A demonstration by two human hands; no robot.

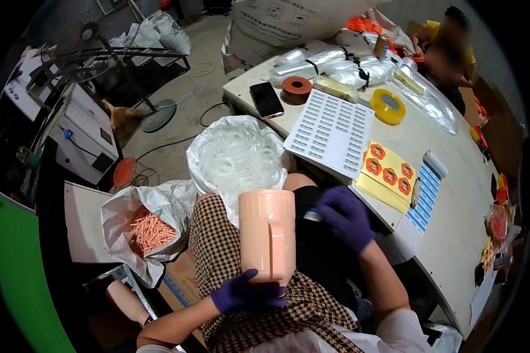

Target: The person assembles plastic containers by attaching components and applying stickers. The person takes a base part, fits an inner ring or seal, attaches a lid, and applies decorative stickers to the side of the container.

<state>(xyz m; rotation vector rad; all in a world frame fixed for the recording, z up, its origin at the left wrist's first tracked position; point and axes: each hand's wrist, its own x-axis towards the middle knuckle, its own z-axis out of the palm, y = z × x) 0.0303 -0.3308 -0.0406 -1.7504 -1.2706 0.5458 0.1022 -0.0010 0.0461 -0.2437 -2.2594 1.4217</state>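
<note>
A pale pink plastic jug (268, 234) with a side handle stands upright on the person's lap, over a checked garment (218, 247). The left hand (244, 293) (in a purple glove) wraps its fingers around the jug's base. The right hand (344, 215), gloved too, hovers just beside the jug's rim, fingers loosely curled; what they pinch cannot be told. Beyond sit a bag of clear rings (235, 156), a bag of pink sticks (150, 229), and a table (453, 247) with a label sheet (331, 132).
</note>
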